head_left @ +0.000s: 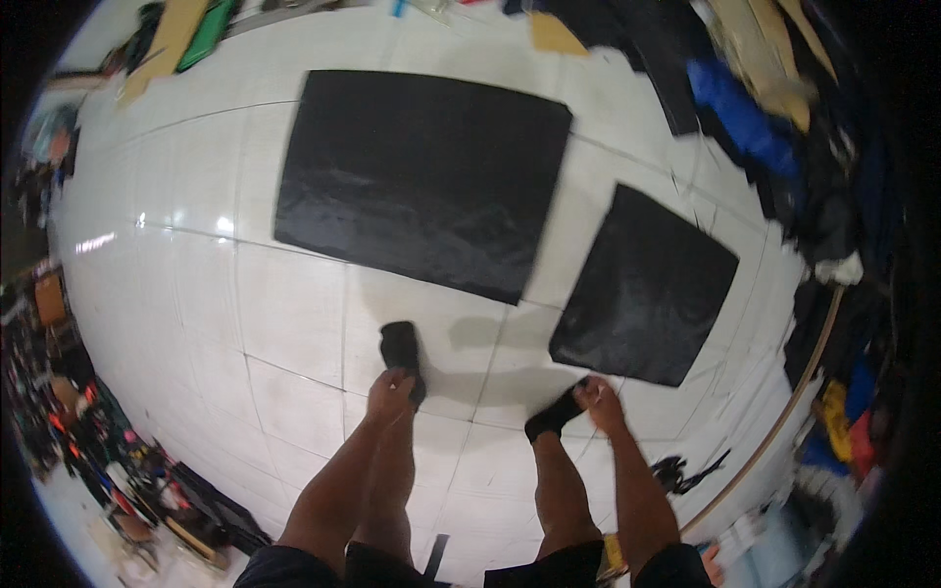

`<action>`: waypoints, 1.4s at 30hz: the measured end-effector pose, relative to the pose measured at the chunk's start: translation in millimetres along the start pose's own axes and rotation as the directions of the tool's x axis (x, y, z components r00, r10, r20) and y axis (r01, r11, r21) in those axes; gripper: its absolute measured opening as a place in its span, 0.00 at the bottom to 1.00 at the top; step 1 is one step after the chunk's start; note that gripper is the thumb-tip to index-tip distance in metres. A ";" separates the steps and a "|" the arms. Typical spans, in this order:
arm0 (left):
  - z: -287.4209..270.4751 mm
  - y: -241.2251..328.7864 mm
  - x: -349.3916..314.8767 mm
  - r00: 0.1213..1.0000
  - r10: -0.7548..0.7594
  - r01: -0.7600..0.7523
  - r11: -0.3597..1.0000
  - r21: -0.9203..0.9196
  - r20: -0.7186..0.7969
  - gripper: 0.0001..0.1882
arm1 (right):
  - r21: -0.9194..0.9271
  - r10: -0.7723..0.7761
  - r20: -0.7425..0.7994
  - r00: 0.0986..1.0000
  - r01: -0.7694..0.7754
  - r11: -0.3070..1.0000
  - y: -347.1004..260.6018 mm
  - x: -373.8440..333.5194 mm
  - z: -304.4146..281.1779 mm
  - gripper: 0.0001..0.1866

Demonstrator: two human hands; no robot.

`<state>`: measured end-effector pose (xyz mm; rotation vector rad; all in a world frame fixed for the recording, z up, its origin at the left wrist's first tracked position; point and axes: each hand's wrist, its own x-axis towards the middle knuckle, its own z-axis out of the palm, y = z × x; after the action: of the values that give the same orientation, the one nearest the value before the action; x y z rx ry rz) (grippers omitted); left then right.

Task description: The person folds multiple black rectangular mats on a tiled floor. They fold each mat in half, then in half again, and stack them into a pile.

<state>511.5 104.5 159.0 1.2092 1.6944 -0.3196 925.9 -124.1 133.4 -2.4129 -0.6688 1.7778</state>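
My left hand (392,390) hangs in front of my left foot, which wears a black sock (400,345). Its fingers look curled together, and whatever they hold, if anything, is too small to make out. Over by my right foot, also in a black sock (557,414), my right hand (598,400) has its fingers pinched together; their contents cannot be made out either. Closest to that hand lies a smaller black sheet (647,284), flat on the floor and turned at an angle. A larger black rectangular sheet (421,181) lies farther ahead, left of it.
White tiles cover the floor (186,304). Piled cloth, including a blue piece (740,118), lines the right side beside a long thin strip (784,421). Mixed clutter (118,461) runs along the left edge. A tan piece (557,35) lies at the far edge.
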 end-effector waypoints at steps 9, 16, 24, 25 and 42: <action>-187.5 -138.0 -94.7 0.965 -0.230 0.192 0.947 -0.259 -0.126 0.24 | -0.082 -0.131 0.164 0.978 0.146 0.986 -212.9 -116.4 111.7 0.28; -182.9 -188.7 -103.8 0.926 -0.368 0.281 0.821 -0.497 -0.084 0.23 | -0.072 -0.277 0.197 0.940 0.296 0.953 -350.4 -94.0 126.0 0.25; -118.5 -155.1 -43.3 0.980 -0.156 0.113 0.948 -0.296 -0.126 0.23 | -0.248 -0.183 0.191 0.964 0.228 0.942 -354.9 -16.3 86.5 0.27; -118.2 -142.3 -30.8 0.982 -0.086 0.055 0.982 -0.178 -0.168 0.23 | -0.308 -0.174 0.178 0.969 0.222 0.925 -351.4 0.5 76.1 0.26; -78.2 193.3 279.4 0.719 0.580 -0.376 0.787 0.489 -0.382 0.37 | -0.569 -0.533 -0.518 0.669 0.196 0.799 -400.4 298.2 -186.4 0.27</action>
<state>624.3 406.3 25.8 2.1416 1.7009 0.0264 1047.9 388.1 51.3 -2.6330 -1.4749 0.5375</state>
